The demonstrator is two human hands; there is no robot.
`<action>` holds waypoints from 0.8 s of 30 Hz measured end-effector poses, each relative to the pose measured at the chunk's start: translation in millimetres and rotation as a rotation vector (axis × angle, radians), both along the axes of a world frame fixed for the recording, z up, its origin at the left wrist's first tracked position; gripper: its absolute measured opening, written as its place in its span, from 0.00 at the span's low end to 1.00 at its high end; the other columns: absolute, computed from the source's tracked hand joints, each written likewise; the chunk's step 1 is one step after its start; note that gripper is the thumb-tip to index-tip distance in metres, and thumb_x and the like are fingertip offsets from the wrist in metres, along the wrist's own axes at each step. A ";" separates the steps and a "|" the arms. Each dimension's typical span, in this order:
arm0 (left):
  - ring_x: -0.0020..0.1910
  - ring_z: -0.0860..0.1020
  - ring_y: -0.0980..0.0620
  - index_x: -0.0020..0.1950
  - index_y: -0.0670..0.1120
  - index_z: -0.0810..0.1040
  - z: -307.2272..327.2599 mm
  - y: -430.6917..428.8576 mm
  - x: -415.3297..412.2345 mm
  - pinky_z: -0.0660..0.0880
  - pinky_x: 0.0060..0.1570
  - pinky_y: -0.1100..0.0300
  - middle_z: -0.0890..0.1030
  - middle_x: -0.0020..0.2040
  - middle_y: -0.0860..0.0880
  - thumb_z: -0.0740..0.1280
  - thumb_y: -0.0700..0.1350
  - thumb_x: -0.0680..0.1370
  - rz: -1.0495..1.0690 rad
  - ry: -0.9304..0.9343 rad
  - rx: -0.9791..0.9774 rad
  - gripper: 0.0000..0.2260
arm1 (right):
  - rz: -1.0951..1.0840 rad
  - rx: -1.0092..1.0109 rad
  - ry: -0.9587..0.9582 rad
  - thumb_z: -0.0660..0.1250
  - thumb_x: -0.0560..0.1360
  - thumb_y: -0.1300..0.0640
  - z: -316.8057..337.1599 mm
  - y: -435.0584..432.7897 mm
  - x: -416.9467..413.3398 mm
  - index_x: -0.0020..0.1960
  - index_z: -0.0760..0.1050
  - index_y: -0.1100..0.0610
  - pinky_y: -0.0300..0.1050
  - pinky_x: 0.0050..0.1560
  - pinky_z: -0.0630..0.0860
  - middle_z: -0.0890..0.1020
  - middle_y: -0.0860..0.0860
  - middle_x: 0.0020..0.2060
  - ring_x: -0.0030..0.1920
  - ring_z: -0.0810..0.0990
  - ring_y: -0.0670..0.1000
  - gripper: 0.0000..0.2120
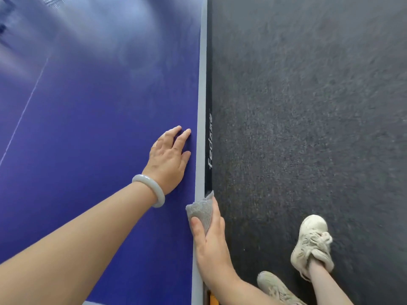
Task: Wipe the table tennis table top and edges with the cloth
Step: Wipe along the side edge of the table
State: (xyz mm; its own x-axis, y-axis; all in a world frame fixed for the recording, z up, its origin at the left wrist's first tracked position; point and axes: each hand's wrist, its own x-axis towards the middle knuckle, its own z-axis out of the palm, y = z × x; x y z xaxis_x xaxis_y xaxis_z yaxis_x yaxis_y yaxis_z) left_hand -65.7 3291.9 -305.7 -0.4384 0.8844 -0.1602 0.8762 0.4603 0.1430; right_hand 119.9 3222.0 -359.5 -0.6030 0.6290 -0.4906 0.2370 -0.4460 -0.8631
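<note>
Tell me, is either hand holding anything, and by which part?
The right hand holds a grey cloth by its lower end, thumb on top, against the blue table's grey edge. The left hand holds nothing.

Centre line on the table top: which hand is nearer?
Left. The left hand rests on the blue top, right of the centre line; the right hand is farther right, gripping the cloth at the side edge.

The table top [99,106] under my left hand [168,159] is showing a smooth blue finish with a soft sheen; its grey edge band [202,84] is looking matt, its black side rail [208,150] faintly glossy. My right hand [211,245] is gripping a coarse-woven grey cloth [201,211]. My bracelet [149,189] is gleaming, smooth and polished; the dark floor [308,106] is looking rough and fibrous.
</note>
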 end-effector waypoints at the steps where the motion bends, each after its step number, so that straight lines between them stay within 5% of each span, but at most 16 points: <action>1: 0.79 0.50 0.48 0.80 0.52 0.53 -1.4 13.2 -7.2 0.46 0.77 0.51 0.52 0.80 0.50 0.56 0.48 0.84 -0.008 0.016 -0.038 0.25 | 0.006 0.016 -0.009 0.57 0.81 0.42 0.6 2.1 -1.3 0.77 0.41 0.37 0.31 0.65 0.60 0.61 0.42 0.68 0.68 0.64 0.40 0.32; 5: 0.79 0.40 0.50 0.80 0.58 0.43 -5.3 59.3 -37.3 0.41 0.77 0.48 0.41 0.81 0.53 0.50 0.53 0.85 0.015 0.060 -0.179 0.25 | 0.023 0.046 -0.044 0.56 0.81 0.42 3.3 25.4 -17.5 0.78 0.41 0.40 0.34 0.67 0.60 0.61 0.44 0.67 0.68 0.65 0.42 0.32; 11: 0.79 0.40 0.50 0.80 0.58 0.42 -1.7 106.3 -72.6 0.41 0.76 0.45 0.40 0.81 0.54 0.50 0.54 0.85 0.144 0.017 -0.159 0.26 | -0.031 0.079 -0.070 0.56 0.81 0.41 3.1 114.1 -78.5 0.81 0.47 0.49 0.52 0.72 0.64 0.66 0.55 0.68 0.69 0.68 0.56 0.34; 24: 0.77 0.31 0.53 0.78 0.60 0.36 -2.8 138.9 -86.4 0.32 0.74 0.46 0.33 0.79 0.55 0.50 0.54 0.85 0.256 -0.142 -0.218 0.27 | -0.085 -0.033 -0.050 0.57 0.81 0.39 8.0 298.3 -193.0 0.80 0.49 0.48 0.61 0.73 0.63 0.62 0.59 0.72 0.71 0.65 0.61 0.34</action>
